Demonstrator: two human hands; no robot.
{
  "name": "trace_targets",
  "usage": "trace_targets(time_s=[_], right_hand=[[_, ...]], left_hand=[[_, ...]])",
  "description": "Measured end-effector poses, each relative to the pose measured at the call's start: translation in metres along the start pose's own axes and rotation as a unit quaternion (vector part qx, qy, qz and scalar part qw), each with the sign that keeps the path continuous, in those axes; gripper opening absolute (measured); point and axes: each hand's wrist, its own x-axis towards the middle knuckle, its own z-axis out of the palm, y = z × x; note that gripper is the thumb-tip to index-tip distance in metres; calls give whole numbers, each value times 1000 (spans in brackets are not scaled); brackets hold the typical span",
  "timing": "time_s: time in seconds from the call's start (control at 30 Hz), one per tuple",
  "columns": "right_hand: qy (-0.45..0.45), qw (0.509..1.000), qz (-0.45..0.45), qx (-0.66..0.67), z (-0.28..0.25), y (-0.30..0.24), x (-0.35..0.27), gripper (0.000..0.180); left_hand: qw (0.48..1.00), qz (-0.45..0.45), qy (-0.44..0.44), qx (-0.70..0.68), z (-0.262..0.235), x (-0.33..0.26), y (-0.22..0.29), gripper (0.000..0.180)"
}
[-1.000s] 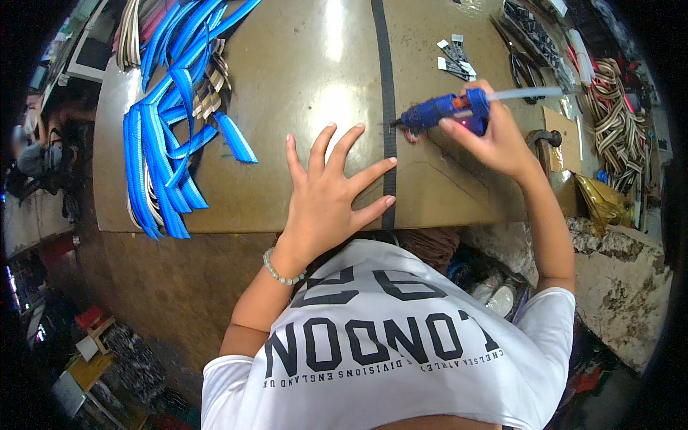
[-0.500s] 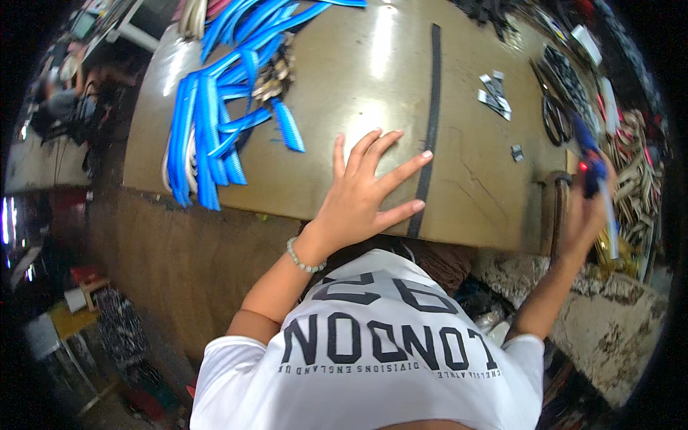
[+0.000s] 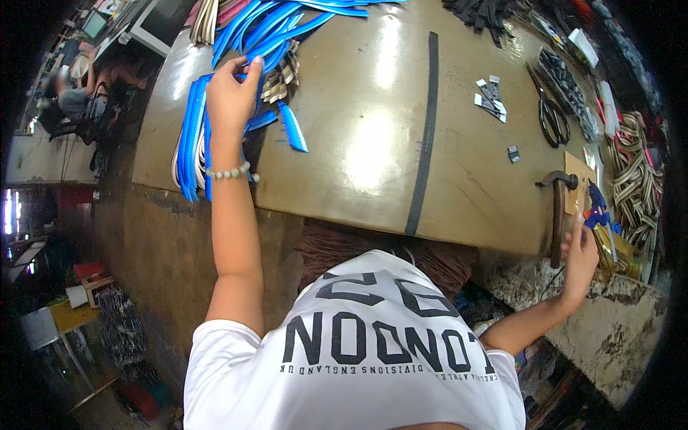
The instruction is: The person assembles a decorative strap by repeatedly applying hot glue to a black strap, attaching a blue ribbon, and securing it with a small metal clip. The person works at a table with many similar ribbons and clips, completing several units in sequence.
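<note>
My left hand (image 3: 231, 97) is over a bundle of blue straps (image 3: 188, 136) with pale edges on the left of the table. Its thumb and bent fingers are closed on a blue strap at the top of that bundle; the fingertips partly hide the grip. At the right edge, my right hand (image 3: 582, 259) is open, fingers apart, just below a blue glue gun (image 3: 596, 208). A clear glue stick juts from the gun, which lies by a tan board (image 3: 577, 172). One flat black strap (image 3: 428, 129) lies lengthwise on the table.
A hammer-like tool (image 3: 557, 215) rests at the table's right edge, below black scissors (image 3: 552, 118). Small labels (image 3: 491, 99) lie on the tabletop (image 3: 330, 129). Striped straps (image 3: 638, 183) are heaped at far right, black ones (image 3: 479, 16) at the back. A person (image 3: 75, 97) sits at far left.
My left hand has left the table beside the black strap and moved left onto the blue straps. My right hand has let go of the glue gun and drawn down towards me.
</note>
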Motion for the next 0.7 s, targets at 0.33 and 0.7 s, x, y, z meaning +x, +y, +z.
trace_targets(time_s=[0.33,0.7], right_hand=[[140,786,-576,175,72,-157,-63,33],[-200,914,-230,269,157,-157,-62,25]], left_hand=[[942,263,-98,-184,-66,-81,124,17],[873,66,-361,-320,36,-110,127,27]])
